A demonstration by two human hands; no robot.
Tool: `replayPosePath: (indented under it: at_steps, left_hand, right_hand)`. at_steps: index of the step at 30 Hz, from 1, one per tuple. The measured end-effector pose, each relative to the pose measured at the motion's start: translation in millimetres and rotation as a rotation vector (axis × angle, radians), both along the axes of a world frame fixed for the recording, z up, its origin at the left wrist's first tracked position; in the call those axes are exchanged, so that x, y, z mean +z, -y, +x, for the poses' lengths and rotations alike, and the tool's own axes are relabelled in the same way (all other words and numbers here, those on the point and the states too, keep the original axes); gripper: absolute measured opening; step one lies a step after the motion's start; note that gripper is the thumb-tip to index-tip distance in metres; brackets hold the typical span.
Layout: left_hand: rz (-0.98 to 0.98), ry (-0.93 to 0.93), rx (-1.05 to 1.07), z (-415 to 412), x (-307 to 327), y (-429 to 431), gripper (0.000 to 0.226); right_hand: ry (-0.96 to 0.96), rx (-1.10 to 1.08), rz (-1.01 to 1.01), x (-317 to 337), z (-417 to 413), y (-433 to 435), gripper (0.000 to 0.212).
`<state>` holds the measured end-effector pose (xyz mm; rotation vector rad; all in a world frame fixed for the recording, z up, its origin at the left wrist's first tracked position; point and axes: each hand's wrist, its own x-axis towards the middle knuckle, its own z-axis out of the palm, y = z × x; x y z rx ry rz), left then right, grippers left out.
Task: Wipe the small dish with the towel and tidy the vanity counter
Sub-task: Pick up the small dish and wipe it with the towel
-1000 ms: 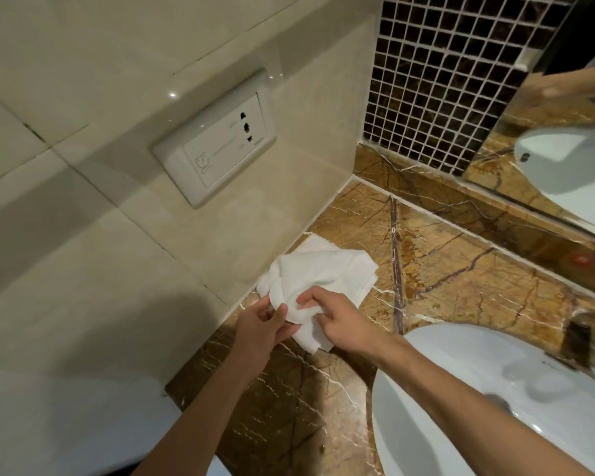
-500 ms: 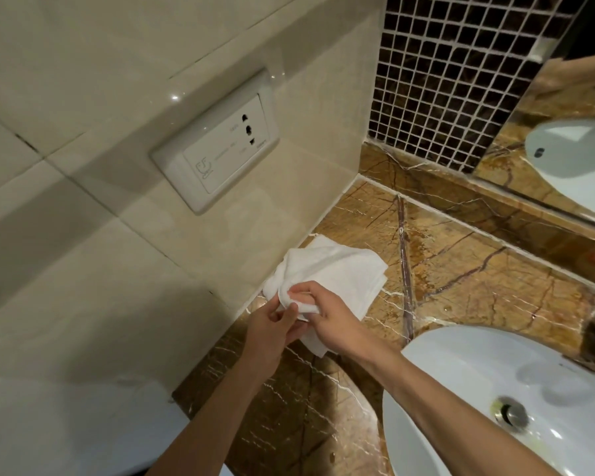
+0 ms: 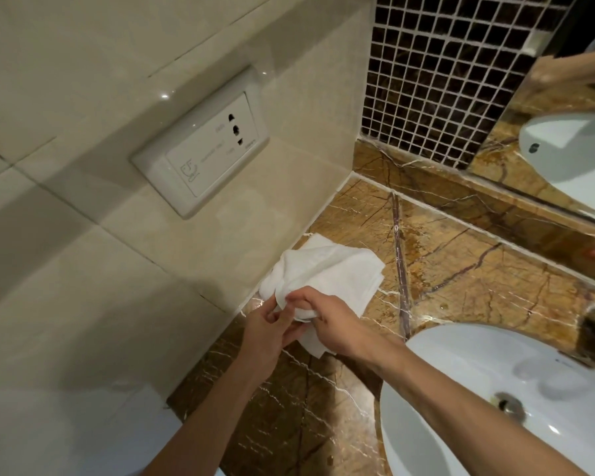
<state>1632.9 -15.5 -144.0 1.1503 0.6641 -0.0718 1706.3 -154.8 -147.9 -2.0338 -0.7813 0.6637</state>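
A white towel [image 3: 337, 273] lies bunched on the brown marble vanity counter [image 3: 461, 269], against the beige side wall. My left hand [image 3: 268, 328] pinches the towel's near left edge. My right hand [image 3: 327, 321] grips a fold of the same towel from above, fingers curled into the cloth. The two hands touch each other at the towel's near end. No small dish shows in this view; whether one sits inside the cloth I cannot tell.
A white basin [image 3: 495, 400] with a metal drain [image 3: 509, 405] fills the lower right. A wall socket plate [image 3: 203, 149] sits on the beige tiles on the left. Dark mosaic tiles [image 3: 437, 73] and a mirror [image 3: 571, 132] stand behind the counter.
Both hands stay on the towel and have gathered its near edge more tightly. The view has shifted slightly, showing more of the basin and its drain.
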Motion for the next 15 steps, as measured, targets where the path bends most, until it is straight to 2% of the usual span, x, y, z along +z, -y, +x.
replayPosePath:
  at_steps: [8,15]
  left_hand:
    - [-0.107,-0.023,0.03,-0.1,1.0,-5.4,0.03]
    - [-0.041,-0.065,0.036,2.4,-0.4,-1.8,0.033]
  right_hand:
    - [0.081,0.117,-0.026,-0.1,9.3,25.7,0.059]
    - [0.271,0.174,-0.263,-1.1,25.9,32.1,0.066]
